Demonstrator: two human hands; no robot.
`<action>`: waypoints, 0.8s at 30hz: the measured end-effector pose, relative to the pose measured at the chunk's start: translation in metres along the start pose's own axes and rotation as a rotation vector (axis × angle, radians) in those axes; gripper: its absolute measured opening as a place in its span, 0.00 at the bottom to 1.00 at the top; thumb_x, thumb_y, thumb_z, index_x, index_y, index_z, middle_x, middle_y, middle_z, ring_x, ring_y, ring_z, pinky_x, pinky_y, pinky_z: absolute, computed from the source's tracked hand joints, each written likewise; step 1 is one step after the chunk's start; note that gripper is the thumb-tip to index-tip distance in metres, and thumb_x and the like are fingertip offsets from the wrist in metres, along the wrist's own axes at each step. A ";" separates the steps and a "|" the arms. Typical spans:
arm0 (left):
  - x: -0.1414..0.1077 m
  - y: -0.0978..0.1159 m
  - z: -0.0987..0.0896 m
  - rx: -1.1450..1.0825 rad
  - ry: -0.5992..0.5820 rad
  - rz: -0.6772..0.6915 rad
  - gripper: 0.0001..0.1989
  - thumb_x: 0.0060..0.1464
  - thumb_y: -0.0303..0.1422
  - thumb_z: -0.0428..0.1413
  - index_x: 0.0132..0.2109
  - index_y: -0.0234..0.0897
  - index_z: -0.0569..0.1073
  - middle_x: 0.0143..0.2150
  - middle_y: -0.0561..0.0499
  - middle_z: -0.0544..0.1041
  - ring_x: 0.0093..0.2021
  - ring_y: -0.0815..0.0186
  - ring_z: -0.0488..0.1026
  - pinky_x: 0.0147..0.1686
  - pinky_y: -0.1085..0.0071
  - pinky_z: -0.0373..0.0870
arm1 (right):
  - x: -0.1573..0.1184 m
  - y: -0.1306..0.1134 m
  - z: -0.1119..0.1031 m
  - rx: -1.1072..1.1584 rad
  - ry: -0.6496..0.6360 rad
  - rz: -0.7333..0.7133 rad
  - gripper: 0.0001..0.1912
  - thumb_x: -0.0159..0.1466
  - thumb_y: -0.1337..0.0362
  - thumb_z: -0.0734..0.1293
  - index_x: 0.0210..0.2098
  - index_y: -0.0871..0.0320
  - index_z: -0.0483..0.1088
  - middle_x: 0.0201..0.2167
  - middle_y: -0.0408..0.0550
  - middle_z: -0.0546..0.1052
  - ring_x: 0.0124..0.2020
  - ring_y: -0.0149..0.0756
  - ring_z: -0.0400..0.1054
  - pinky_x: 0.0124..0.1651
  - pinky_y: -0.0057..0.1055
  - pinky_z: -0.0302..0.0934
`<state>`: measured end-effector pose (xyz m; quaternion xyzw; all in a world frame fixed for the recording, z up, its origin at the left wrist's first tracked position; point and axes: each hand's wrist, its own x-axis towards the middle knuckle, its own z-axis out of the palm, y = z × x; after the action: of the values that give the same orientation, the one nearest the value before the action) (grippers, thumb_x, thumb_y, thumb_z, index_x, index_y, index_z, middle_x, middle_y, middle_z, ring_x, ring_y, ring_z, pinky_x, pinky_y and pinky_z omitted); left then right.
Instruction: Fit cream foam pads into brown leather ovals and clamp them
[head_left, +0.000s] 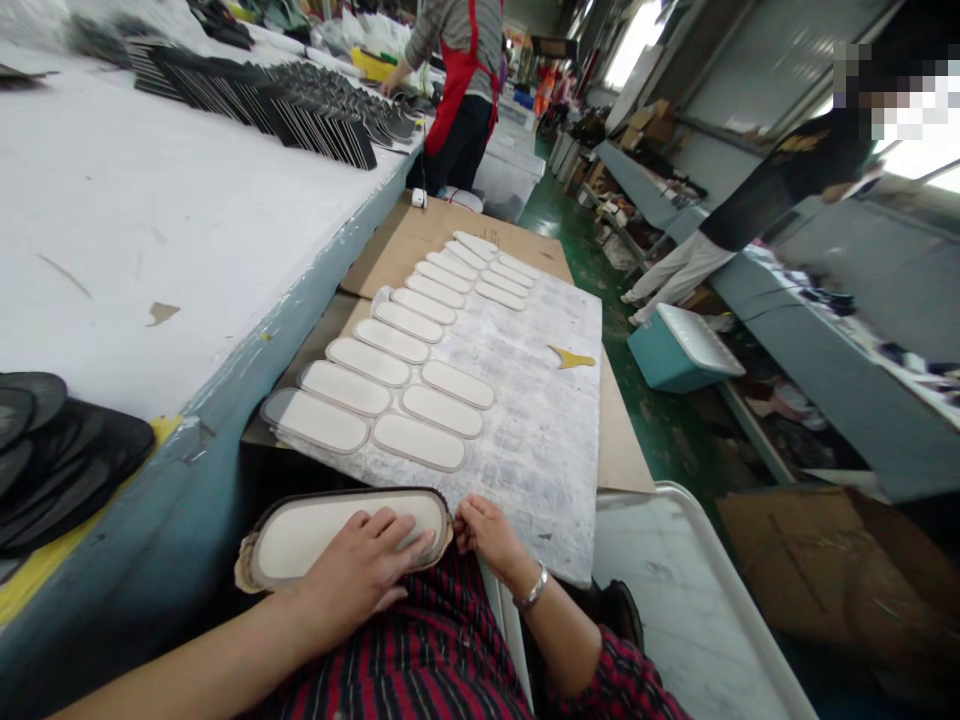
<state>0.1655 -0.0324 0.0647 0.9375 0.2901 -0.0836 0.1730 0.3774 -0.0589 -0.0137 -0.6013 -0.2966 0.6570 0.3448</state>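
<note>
A long oval panel (307, 537), white inside a grey border, rests tilted over my lap. A dark edge runs along its far side, and rough tan material shows at both ends. My left hand (367, 560) lies across its right half, fingers on the white face and thumb at the near edge. At the panel's right end is my right hand (484, 530), its fingers curled into a pinch by the rim; what they pinch is hidden. Just beyond, several similar white ovals (418, 440) lie in rows on a whitish, stained board (525, 430).
A yellow scrap (574, 358) lies on the board, with cardboard (375, 250) beneath. The white-topped table (150, 260) at left carries dark stacked pieces (67, 460) and a row of black pieces (262, 100). A person in a red apron (465, 80) stands ahead; a teal bin (667, 350) is at right.
</note>
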 end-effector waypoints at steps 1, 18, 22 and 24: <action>0.000 0.000 0.000 0.004 0.006 0.004 0.28 0.51 0.43 0.55 0.59 0.49 0.59 0.53 0.46 0.67 0.49 0.54 0.62 0.45 0.59 0.59 | -0.001 0.001 0.001 0.022 -0.025 0.005 0.15 0.58 0.53 0.62 0.24 0.58 0.61 0.19 0.39 0.66 0.15 0.25 0.59 0.19 0.24 0.54; 0.002 0.007 0.003 -0.033 0.023 -0.003 0.39 0.42 0.51 0.58 0.60 0.43 0.58 0.51 0.43 0.67 0.49 0.52 0.61 0.45 0.56 0.58 | 0.014 0.018 0.008 0.371 -0.393 0.006 0.23 0.49 0.52 0.72 0.26 0.56 0.55 0.18 0.34 0.63 0.17 0.23 0.56 0.20 0.22 0.52; 0.003 0.015 0.003 -0.075 0.036 -0.023 0.40 0.42 0.50 0.59 0.60 0.40 0.58 0.52 0.40 0.66 0.50 0.49 0.61 0.46 0.52 0.58 | 0.005 -0.004 0.007 0.082 -0.267 -0.009 0.20 0.52 0.51 0.69 0.25 0.57 0.55 0.16 0.34 0.64 0.16 0.24 0.58 0.21 0.23 0.56; -0.005 0.013 0.001 -0.160 0.072 -0.053 0.40 0.42 0.49 0.59 0.60 0.41 0.58 0.53 0.40 0.66 0.51 0.48 0.60 0.49 0.50 0.57 | 0.002 -0.015 0.006 -0.062 -0.250 0.003 0.21 0.52 0.50 0.68 0.25 0.57 0.56 0.16 0.34 0.65 0.16 0.25 0.60 0.21 0.24 0.57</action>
<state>0.1692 -0.0451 0.0689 0.9152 0.3265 -0.0310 0.2343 0.3728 -0.0485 -0.0024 -0.5255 -0.3564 0.7178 0.2856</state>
